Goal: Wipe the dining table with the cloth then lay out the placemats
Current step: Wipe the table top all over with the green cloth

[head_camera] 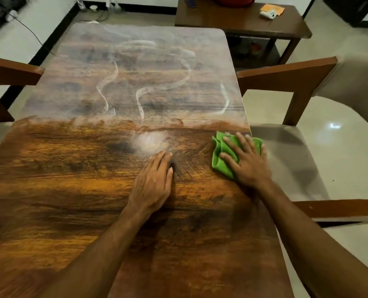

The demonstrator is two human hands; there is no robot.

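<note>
- Head view: both bare forearms reach in from the bottom edge over the wood-grain surface (71,190).
- Left hand (152,181): palm down and flat on the surface near the middle, fingers straight and close together, holding nothing.
- Right hand (247,160): palm down on the green cloth (218,155), fingers spread and straight, pressing it rather than gripping it.
- The cloth is crumpled and lies on the surface right at its right edge. It sticks out past the fingers on the left and far sides.
- A pale round patch (150,139) sits just ahead of the left fingertips; can't tell if it is residue or glare.
- The near half of the surface is dark and glossy. The far half is hazy white, with curved streaks (185,72) through the haze. The boundary runs across just beyond the cloth.
- A wooden chair (286,80) with a pale seat stands beside the right edge, and another chair (9,72) stands at the left edge.
- Beyond the far right corner is a dark side table (243,20). On top of it are a small white device (268,14) on an orange sheet (272,7), a dark flat item (191,2) and a red object (232,0) cut off by the frame.
- The lower shelf of the side table holds something small (255,48), too dark to identify.
- A cable (28,29) trails across the floor at far left.
</note>
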